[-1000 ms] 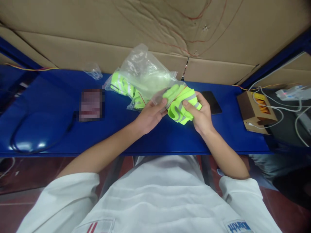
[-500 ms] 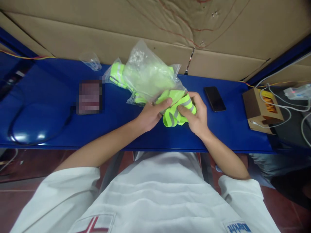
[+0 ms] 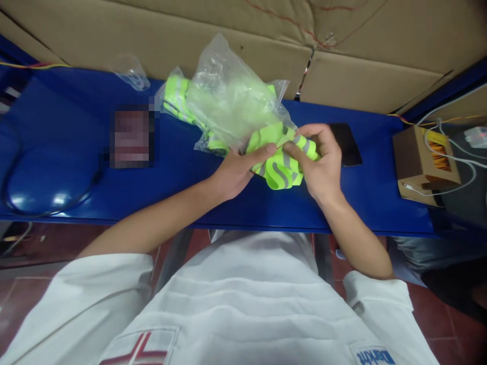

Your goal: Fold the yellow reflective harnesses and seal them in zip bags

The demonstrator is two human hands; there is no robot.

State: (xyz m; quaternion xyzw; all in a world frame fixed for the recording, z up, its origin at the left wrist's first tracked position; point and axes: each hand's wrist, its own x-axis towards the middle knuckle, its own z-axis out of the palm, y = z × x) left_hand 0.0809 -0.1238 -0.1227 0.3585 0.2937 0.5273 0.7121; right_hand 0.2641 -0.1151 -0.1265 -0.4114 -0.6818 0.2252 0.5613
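A bundle of fluorescent yellow-green reflective strap [image 3: 279,175] with grey stripes is between my hands, above the table. My left hand [image 3: 234,175] is closed on its left side, thumb laid across the top. At the right side, my right hand [image 3: 325,165] pinches the folds between thumb and fingers. A thin reddish strand [image 3: 283,145] runs across the bundle between my thumbs; its kind is unclear. Just behind lies a clear plastic bag [image 3: 220,66], with yellow-green material showing through it. More wrapped reflective strap [image 3: 177,99] lies at its left.
On the blue table [image 3: 182,197] are a blurred-out rectangular item [image 3: 132,136] and a black cable [image 3: 49,213]. A dark phone [image 3: 348,144] lies partly behind my right hand. A cardboard box [image 3: 414,165] and white cables stand right. Cardboard [image 3: 361,76] lines the back.
The view has shifted slightly. My right hand has moved right and up along the bundle, now partly covering the phone. The reddish strand shows more clearly between my thumbs.
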